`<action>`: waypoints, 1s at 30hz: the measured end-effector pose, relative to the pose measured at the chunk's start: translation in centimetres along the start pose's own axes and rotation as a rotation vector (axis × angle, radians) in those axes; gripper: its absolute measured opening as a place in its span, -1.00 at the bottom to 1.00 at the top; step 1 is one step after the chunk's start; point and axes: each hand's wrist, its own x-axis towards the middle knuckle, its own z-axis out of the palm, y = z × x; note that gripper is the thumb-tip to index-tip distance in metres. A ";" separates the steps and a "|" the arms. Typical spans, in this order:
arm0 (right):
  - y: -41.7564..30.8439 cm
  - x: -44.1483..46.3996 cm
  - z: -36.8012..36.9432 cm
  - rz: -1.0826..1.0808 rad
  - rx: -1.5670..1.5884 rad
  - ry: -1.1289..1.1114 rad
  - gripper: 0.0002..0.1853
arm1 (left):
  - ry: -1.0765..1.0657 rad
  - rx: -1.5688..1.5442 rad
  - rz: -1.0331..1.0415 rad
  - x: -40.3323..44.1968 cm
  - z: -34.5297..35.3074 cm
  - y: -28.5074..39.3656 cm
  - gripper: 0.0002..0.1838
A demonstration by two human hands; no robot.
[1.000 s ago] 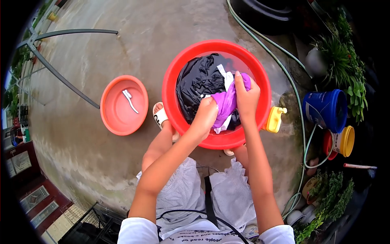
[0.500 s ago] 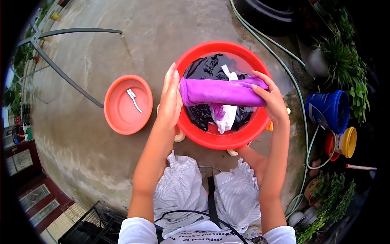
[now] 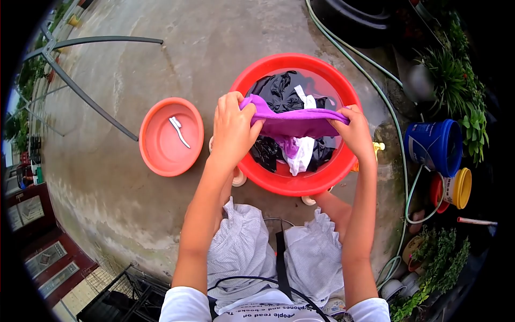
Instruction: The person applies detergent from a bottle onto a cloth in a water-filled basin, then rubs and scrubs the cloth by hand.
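Note:
A purple cloth garment (image 3: 300, 122) is stretched between my two hands above a red basin (image 3: 289, 189). My left hand (image 3: 233, 126) grips its left end, fingers curled over the edge. At the other end, my right hand (image 3: 354, 131) pinches the cloth between thumb and fingers. In the basin lie black clothing (image 3: 279, 91) and a white cloth (image 3: 303, 155) with a purple patch, soaking in water. The garment covers the middle of the basin's contents.
Left of the basin, a smaller pink basin (image 3: 171, 166) holds a white-handled brush (image 3: 179, 131). A green hose (image 3: 394, 118) runs along the right, near a blue bucket (image 3: 434, 145) and a yellow bucket (image 3: 460, 188). Grey metal bars (image 3: 91, 99) stand at upper left.
The purple garment went from a rolled-looking tube held on both palms to a flatter piece pulled taut by its upper edge. Both hands have closed on its ends.

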 end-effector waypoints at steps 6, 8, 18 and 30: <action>-1.0 0.2 0.3 -0.197 0.843 0.036 -0.80 | -0.198 -1.061 -0.235 0.9 -1.4 0.1 -0.77; -1.6 -0.3 1.5 -0.113 1.114 0.038 -0.80 | -0.081 -1.357 -0.278 1.0 -1.3 1.3 -0.78; -8.8 -5.0 7.2 -0.502 0.305 0.434 -0.73 | 0.120 -1.694 -0.875 1.8 3.8 6.3 -0.62; -7.6 -3.3 7.2 -0.534 0.230 0.478 -0.69 | -0.082 -1.892 -0.983 1.5 7.0 5.8 -0.66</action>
